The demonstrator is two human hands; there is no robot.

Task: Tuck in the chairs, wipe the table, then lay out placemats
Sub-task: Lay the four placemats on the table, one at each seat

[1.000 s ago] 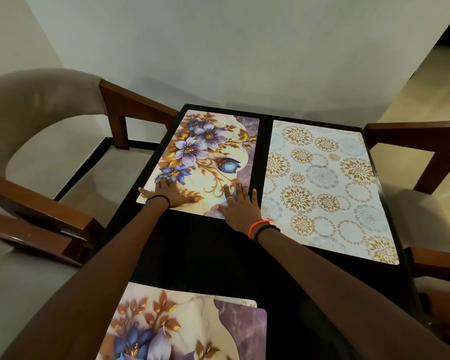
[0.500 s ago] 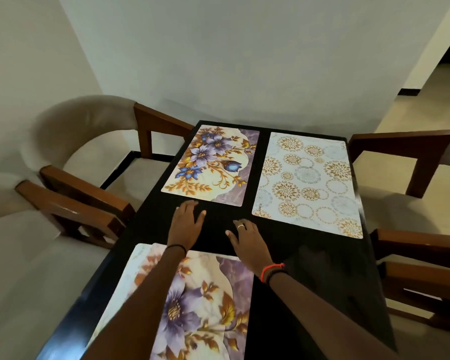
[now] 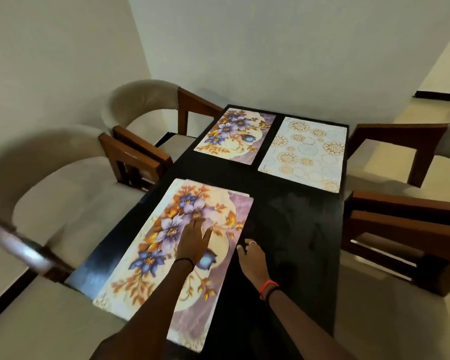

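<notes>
Since a second ago, when both our hands were pressing the near edge of the far floral placemat (image 3: 234,136), we have drawn them back across the dark surface (image 3: 296,229) to the mats on our own side. That far mat now lies square beside the circle-patterned placemat (image 3: 304,154), the two close together at the far end and neither touched by us.

Our left hand (image 3: 194,240) now lies flat, fingers spread, on the floral top sheet of the near stack (image 3: 166,255). A paler second mat peeks out from under the sheet along its left and far edges. Our right hand (image 3: 252,255) sits just beside the stack's right edge with its fingers loosely bent. We cannot tell whether it has caught that edge or only rests on the surface.

We judge the far pair finished and the work turned to the near pair. The chairs (image 3: 50,183) look drawn in on both sides, and the bare patch to the right of the stack is the likely spot for one of these two mats. We would need to hold one sheet down while sliding the other away, or both may travel together.
</notes>
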